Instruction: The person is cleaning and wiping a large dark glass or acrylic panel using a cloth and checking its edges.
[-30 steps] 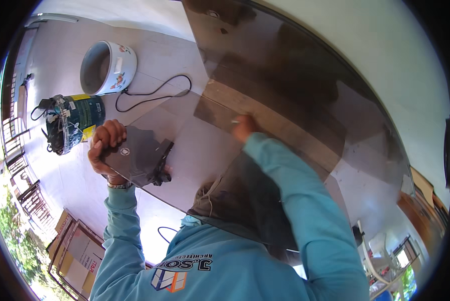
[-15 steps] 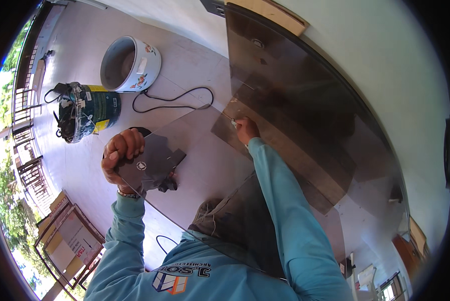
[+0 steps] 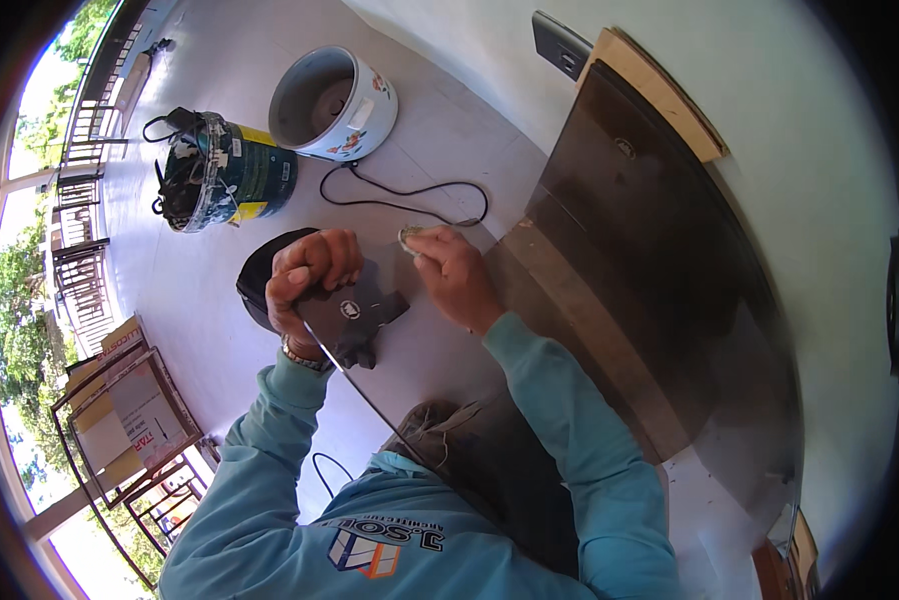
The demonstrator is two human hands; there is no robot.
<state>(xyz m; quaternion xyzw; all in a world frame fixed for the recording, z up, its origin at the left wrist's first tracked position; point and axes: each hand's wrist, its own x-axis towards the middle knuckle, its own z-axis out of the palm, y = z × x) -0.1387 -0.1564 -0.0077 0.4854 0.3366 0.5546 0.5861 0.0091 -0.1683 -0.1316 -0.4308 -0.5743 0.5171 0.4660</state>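
Brown-tinted, see-through glass makes up the large sheet (image 3: 689, 250) in front of you, running from your left hand (image 3: 314, 278) across to the pale wall (image 3: 839, 190) on your right. That hand is curled tightly over the sheet's near left corner, beside a small round mark (image 3: 349, 310). Your right hand (image 3: 451, 278) is raised over the sheet, thumb and fingers pinching a small pale item (image 3: 407, 239) too blurred to identify; you cannot tell whether it touches the glass. Past your hands, a black cable (image 3: 409, 207) loops on the floor near a flowered white pot (image 3: 369, 115), with a dark green bucket (image 3: 267, 170) just beside it.
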